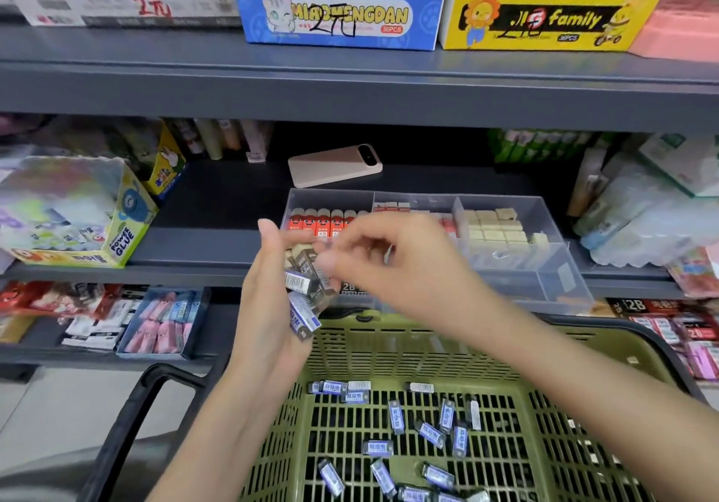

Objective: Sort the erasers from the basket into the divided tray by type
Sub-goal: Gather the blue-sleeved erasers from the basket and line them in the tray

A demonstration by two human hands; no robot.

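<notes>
Left hand [268, 295] grips a loose eraser stack [307, 287]; right hand [389, 260] apparently pinches one (blurred) — jostling may spill the stack into the basket [408, 350].

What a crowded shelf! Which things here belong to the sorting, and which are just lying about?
Job: green basket, loose erasers in it, handful of erasers in left hand, right hand, divided tray.
Lying about: phone, glue box, blue cat box, yellow box.

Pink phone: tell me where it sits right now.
In the head view the pink phone lies flat on the middle shelf, just behind the left end of the divided tray, near the frame's centre.
</notes>
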